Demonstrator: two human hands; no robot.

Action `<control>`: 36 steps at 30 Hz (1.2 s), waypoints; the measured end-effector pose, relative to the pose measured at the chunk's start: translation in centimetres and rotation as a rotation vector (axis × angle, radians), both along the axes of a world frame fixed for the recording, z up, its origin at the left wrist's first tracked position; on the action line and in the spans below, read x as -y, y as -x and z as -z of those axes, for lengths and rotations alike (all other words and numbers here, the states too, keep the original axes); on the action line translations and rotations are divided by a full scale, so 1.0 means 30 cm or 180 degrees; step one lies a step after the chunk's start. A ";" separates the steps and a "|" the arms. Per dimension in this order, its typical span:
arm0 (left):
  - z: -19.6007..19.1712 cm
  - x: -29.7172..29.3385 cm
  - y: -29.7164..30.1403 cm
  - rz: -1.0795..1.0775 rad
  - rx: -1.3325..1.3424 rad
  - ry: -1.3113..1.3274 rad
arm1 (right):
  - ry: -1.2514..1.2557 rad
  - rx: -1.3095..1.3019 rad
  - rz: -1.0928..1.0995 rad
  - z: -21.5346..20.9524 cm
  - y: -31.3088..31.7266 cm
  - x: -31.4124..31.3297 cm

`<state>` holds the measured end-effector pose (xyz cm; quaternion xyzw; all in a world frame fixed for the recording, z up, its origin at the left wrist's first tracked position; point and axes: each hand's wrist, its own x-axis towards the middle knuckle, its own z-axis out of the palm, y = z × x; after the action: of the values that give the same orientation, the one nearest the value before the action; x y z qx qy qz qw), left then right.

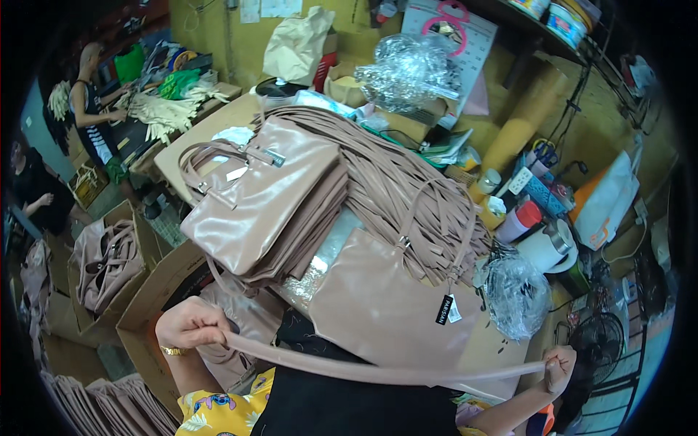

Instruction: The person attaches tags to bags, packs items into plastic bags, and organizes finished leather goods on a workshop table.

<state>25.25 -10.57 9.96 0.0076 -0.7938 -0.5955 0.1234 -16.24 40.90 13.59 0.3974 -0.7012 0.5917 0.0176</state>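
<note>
A long pink strap (378, 370) runs left to right at the table's (502, 349) near edge, left hand (190, 323) and right hand (558, 367) each clenched on one end.

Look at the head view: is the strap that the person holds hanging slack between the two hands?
No: the strap runs in a nearly straight, taut line from the left hand to the right hand.

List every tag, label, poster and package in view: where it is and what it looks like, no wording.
Hang tags: on the flat pink bag mid-table, one black, one white, small rectangles.
White tag: on the top bag of the stack, small, pale.
Poster: propped at the back, white with a pink figure.
Cardboard boxes: on the floor at left, brown, open.
Plastic wrap: back of the table, clear, crumpled.
</note>
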 end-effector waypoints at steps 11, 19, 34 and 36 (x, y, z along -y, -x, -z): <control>0.391 -0.342 0.612 0.0371 0.1300 -0.1405 | -0.1003 0.1719 0.0125 0.443 -0.012 0.532; 0.447 -0.367 0.617 -0.0280 0.0838 -0.1535 | 0.0140 0.1783 -0.0034 0.499 -0.075 0.561; 0.290 -0.383 0.815 -0.0055 0.1396 0.0735 | 0.0281 0.2447 -0.0662 0.680 -0.162 0.784; 0.331 -0.291 0.930 -0.0401 0.0770 0.0644 | 0.0229 0.2557 -0.0557 0.739 -0.129 0.787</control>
<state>-2.66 -1.84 0.03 0.1165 -0.8567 -0.4983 0.0641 -12.35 17.30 -8.59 0.1921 -0.5947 0.7231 -0.2941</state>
